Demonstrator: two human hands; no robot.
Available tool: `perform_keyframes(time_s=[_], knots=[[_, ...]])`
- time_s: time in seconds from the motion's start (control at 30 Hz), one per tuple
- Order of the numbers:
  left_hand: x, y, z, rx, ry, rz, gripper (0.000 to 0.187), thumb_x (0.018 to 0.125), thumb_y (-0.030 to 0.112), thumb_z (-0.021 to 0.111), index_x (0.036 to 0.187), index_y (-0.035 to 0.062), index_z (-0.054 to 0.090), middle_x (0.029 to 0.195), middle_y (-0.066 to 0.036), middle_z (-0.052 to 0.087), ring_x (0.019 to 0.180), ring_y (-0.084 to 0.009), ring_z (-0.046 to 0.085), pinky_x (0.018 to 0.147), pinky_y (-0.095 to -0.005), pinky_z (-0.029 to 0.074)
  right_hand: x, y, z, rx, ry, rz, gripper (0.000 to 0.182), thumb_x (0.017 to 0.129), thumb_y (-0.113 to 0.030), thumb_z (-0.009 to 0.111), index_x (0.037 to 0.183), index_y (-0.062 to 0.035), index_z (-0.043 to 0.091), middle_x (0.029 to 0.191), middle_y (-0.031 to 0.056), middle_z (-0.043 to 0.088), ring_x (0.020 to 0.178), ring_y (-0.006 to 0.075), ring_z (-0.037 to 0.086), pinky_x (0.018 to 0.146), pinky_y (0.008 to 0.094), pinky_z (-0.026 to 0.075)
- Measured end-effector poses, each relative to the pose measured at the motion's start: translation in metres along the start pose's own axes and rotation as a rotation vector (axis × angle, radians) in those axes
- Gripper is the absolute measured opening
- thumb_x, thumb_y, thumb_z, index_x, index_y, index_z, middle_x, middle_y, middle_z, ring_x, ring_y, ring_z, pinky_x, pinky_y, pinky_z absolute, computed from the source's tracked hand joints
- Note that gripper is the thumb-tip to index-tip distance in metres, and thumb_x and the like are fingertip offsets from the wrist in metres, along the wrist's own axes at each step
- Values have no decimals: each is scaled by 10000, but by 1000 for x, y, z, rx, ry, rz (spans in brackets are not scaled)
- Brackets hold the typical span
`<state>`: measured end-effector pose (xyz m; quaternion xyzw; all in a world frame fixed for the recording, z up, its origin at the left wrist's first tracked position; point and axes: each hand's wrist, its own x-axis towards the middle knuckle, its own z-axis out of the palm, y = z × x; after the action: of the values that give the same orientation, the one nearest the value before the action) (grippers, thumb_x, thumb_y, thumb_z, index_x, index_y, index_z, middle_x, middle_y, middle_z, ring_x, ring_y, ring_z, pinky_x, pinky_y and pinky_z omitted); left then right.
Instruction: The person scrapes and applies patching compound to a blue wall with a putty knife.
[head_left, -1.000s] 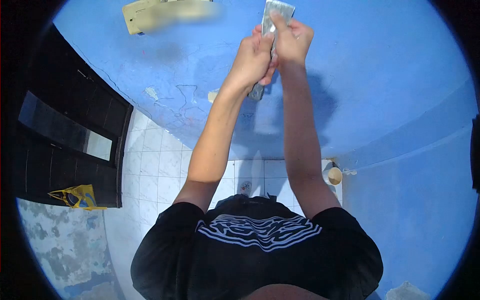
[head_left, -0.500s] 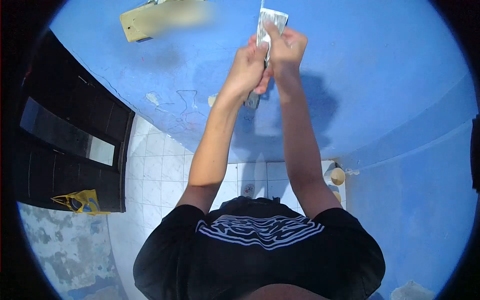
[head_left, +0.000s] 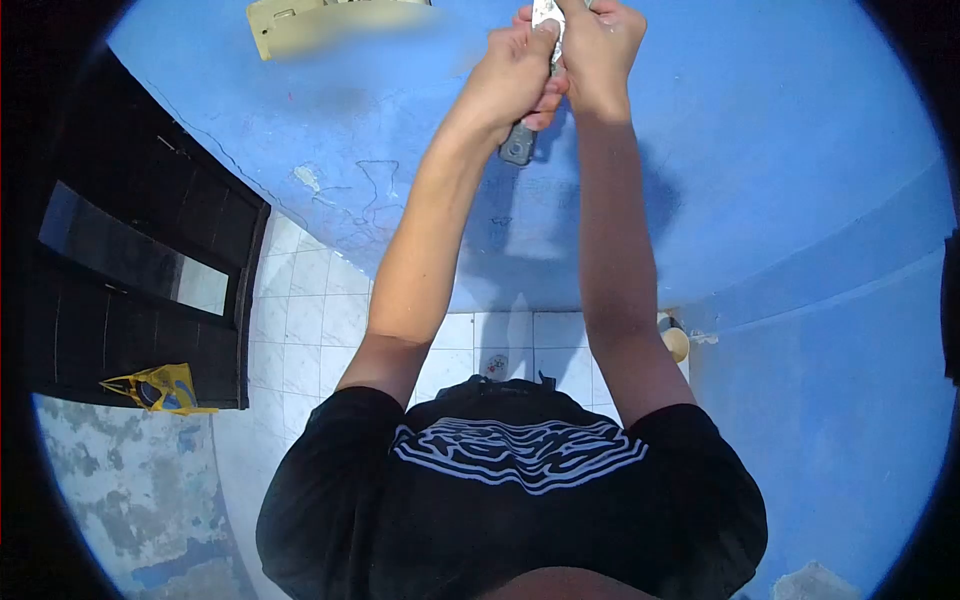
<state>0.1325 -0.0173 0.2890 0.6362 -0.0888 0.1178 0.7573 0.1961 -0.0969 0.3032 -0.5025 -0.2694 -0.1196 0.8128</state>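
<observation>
A putty knife with a dark grey handle (head_left: 517, 148) and a flat whitish-silver blade (head_left: 546, 14) is held up against the blue wall side of the view. My left hand (head_left: 508, 78) wraps round it, closed, its thumb on the lower blade, and the handle end with its hole sticks out below the fist. Beside it, my right hand (head_left: 603, 55) is closed on the blade, thumb on its face. The top frame edge cuts off the blade's far end and part of the right fingers.
A cream-coloured fixture (head_left: 275, 32), partly blurred, is on the blue wall (head_left: 760, 150). Dark wooden furniture (head_left: 120, 250) stands at left with a yellow plastic bag (head_left: 165, 388) near its base. White tiles (head_left: 305, 320) cover the floor; a round tan object (head_left: 677, 345) sits by the corner.
Both hands and the putty knife have shifted up and slightly right in view, so the blade's tip has left the frame. The right thumb is higher on the blade.
</observation>
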Motion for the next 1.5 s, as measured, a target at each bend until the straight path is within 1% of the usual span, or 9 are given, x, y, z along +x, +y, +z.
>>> perform_keyframes(time_s=[0.13, 0.33, 0.5, 0.7, 0.77, 0.87, 0.93, 1.3, 1.5], knots=[[-18, -23, 0, 107, 71, 17, 404, 1054, 346, 424, 807, 44, 525, 567, -20, 489, 386, -77, 431, 320, -224, 326, -15, 29, -8, 2, 16, 41, 354, 911, -286, 689, 819, 54, 661, 735, 163, 700, 470, 169, 612, 373, 283, 463], [-70, -94, -16, -143, 43, -150, 378, 1059, 340, 413, 864, 44, 543, 577, -31, 497, 403, -102, 459, 350, -236, 377, -73, 68, -37, 61, -29, 447, 358, 946, -286, 631, 843, 57, 645, 734, 190, 688, 505, 184, 632, 408, 265, 482], [-85, -127, -33, -164, 67, -219, 353, 1068, 322, 383, 906, 48, 534, 596, -26, 482, 421, -102, 450, 358, -245, 387, -96, 99, -41, 66, -67, 508, 391, 985, -308, 575, 838, 48, 641, 739, 200, 687, 544, 199, 653, 462, 292, 514], [-105, -126, -39, -127, 47, -204, 318, 1073, 297, 366, 1122, 36, 541, 653, 6, 449, 453, -75, 413, 370, -236, 372, -100, 107, -32, 146, -14, 458, 399, 1011, -317, 536, 842, 26, 650, 733, 167, 690, 642, 213, 687, 602, 333, 562], [-115, -125, -35, -159, 105, -189, 389, 1071, 284, 376, 1374, 51, 450, 664, -5, 432, 448, -82, 399, 362, -231, 362, -102, 109, -31, 154, -19, 437, 394, 1012, -315, 534, 841, 20, 652, 721, 155, 687, 653, 213, 690, 623, 335, 567], [-122, -133, -31, -154, 148, -126, 480, 1067, 252, 395, 1518, 110, 316, 667, -7, 432, 438, -77, 374, 344, -220, 331, -109, 114, -27, 154, 21, 409, 395, 1013, -312, 532, 837, 21, 652, 693, 143, 677, 626, 215, 685, 594, 330, 563], [-117, -132, -31, -105, 161, -109, 496, 1064, 234, 404, 1532, 121, 287, 664, -6, 435, 432, -73, 367, 334, -218, 316, -108, 116, -23, 94, 64, 343, 423, 1019, -315, 507, 810, 22, 654, 650, 134, 677, 564, 195, 669, 497, 314, 531], [-98, -91, -13, -150, 198, -116, 489, 1056, 196, 418, 1524, 101, 312, 613, 6, 433, 396, -58, 344, 308, -215, 276, -83, 84, -15, 57, 155, 252, 430, 976, -305, 586, 665, -10, 617, 591, 131, 644, 495, 176, 629, 456, 304, 500], [-106, -90, -11, -68, 247, -93, 489, 1047, 142, 405, 1507, 13, 300, 604, -3, 479, 360, -55, 366, 297, -227, 281, -89, 84, -7, 80, 187, 294, 424, 967, -296, 595, 639, -27, 592, 559, 126, 628, 463, 180, 616, 433, 310, 493]])
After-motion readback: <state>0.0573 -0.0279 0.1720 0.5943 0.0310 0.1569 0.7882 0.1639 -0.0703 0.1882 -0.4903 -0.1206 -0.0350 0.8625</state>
